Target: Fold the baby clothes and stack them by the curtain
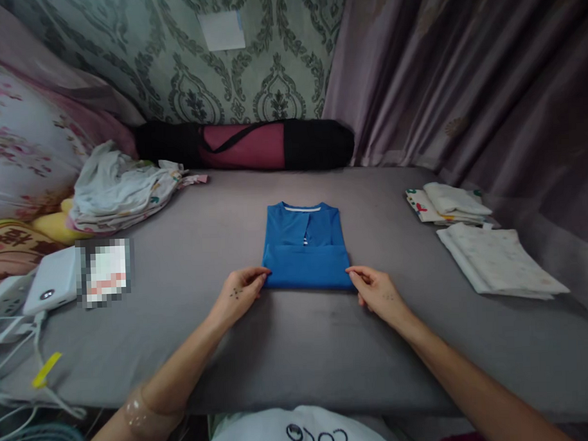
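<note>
A blue shirt (308,265) lies folded into a rectangle on the grey sheet, its collar at the far end and small buttons showing below the neckline. Its lower part is folded up over the front. My left hand (241,292) pinches the shirt's left side near the close edge, thumb against fingers. On the opposite side, my right hand (373,288) pinches the right edge at about the same height. Both hands touch the shirt where it rests on the surface.
Folded cloths (502,258) lie at the right by the curtain (390,82). A black and maroon bag (243,145) spans the back. Pale crumpled clothes (124,188) sit at the left, with a white power bank (55,280) and cables (38,345) in front.
</note>
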A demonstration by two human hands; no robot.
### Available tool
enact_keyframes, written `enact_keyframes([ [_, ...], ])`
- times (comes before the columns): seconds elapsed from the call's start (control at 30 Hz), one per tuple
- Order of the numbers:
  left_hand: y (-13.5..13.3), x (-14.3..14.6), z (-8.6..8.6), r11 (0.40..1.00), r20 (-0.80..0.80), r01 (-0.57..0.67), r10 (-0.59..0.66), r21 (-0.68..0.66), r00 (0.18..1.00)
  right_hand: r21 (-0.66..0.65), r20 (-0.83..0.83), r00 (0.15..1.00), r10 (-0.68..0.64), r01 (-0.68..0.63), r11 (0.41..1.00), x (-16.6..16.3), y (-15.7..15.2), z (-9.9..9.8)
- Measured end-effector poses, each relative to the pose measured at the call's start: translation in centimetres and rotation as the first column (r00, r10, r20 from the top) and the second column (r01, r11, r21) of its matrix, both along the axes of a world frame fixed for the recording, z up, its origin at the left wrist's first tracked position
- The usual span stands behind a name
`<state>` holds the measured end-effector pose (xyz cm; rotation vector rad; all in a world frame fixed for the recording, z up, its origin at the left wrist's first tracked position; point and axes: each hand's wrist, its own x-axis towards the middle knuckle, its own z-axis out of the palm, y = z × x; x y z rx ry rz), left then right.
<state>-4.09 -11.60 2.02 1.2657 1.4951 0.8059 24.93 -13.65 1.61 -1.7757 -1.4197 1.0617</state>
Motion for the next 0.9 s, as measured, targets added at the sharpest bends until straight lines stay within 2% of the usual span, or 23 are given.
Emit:
enact_keyframes([
  [0.17,-0.8,-0.5,0.0,1.0,-0.016,0.017,-0.017,-0.009,1.0,-0.068,-0.055,0.998,0.031,-0.035,0.997,0.9,-0.6,0.1],
  [0.27,-1.0,-1.4,-0.2,0.997,-0.102,0.055,-0.05,0.047,0.994,-0.043,-0.007,0.999,0.049,-0.049,0.998,2.1,-0.3,0.3],
  [0.33,-0.7,-1.6,-0.1,0.983,-0.248,0.072,-0.029,0.168,0.968,0.06,0.098,0.995,0.028,-0.034,0.998,2.5,0.2,0.7],
  [0.4,-0.2,-1.0,0.3,0.941,-0.382,0.129,0.0,0.313,0.924,0.247,0.239,0.971,-0.002,-0.059,0.967,1.9,1.0,1.2],
  [0.47,0.7,0.5,0.7,0.873,-0.458,0.25,-0.035,0.419,0.888,0.408,0.368,0.929,0.037,-0.197,0.892,0.3,2.0,1.4],
  [0.5,1.1,1.5,0.7,0.828,-0.49,0.327,-0.074,0.456,0.869,0.443,0.426,0.9,0.09,-0.294,0.847,-0.9,2.3,1.4],
  [0.57,1.9,3.5,0.2,0.726,-0.59,0.478,-0.123,0.495,0.798,0.419,0.561,0.803,0.202,-0.486,0.767,-3.2,2.8,0.9],
  [0.63,2.4,5.0,-0.6,0.685,-0.722,0.575,-0.102,0.448,0.684,0.329,0.686,0.679,0.259,-0.608,0.722,-5.0,2.8,0.0],
  [0.7,2.5,5.6,-1.6,0.694,-0.822,0.62,-0.073,0.365,0.565,0.242,0.757,0.587,0.288,-0.661,0.71,-6.0,2.5,-0.9],
  [0.77,2.3,5.6,-2.4,0.71,-0.874,0.637,-0.063,0.301,0.482,0.191,0.782,0.543,0.307,-0.677,0.711,-6.2,2.3,-1.6],
  [0.9,2.0,4.7,-2.9,0.746,-0.903,0.621,-0.066,0.238,0.425,0.153,0.796,0.515,0.318,-0.68,0.717,-5.7,2.1,-1.8],
])
